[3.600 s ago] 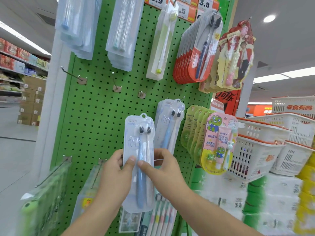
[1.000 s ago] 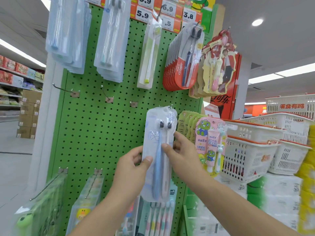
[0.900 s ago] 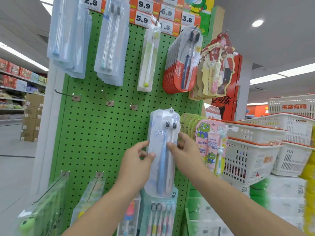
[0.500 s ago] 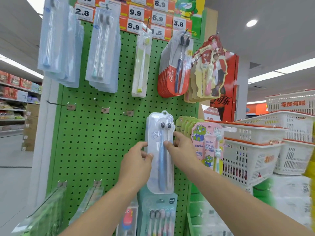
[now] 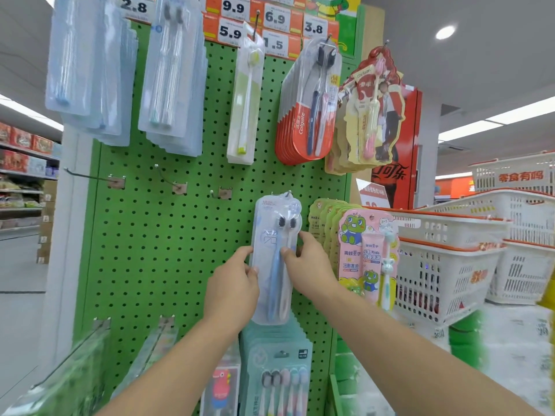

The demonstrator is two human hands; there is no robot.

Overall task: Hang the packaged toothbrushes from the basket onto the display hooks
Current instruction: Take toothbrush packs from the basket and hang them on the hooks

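Observation:
A clear toothbrush pack (image 5: 274,235) with a blue and a white brush hangs flat against the green pegboard (image 5: 168,241), its top hole at a display hook (image 5: 289,193). My left hand (image 5: 232,288) pinches the pack's left edge between thumb and fingers. My right hand (image 5: 309,264) pinches its right edge, thumb on the front. Three bare hooks (image 5: 177,183) stick out of the board to the left at the same height. The basket the packs come from is out of view.
Other toothbrush packs hang above, a red Colgate stack (image 5: 306,115) among them. Green and pink kids' packs (image 5: 365,250) hang right beside my right hand. A teal multi-brush pack (image 5: 276,373) hangs below. White plastic baskets (image 5: 450,265) are stacked at the right.
Both hands carried the pack up and right from in front of the board to the hook beside the kids' packs; it now lies against the pegboard. The camera tilted upward.

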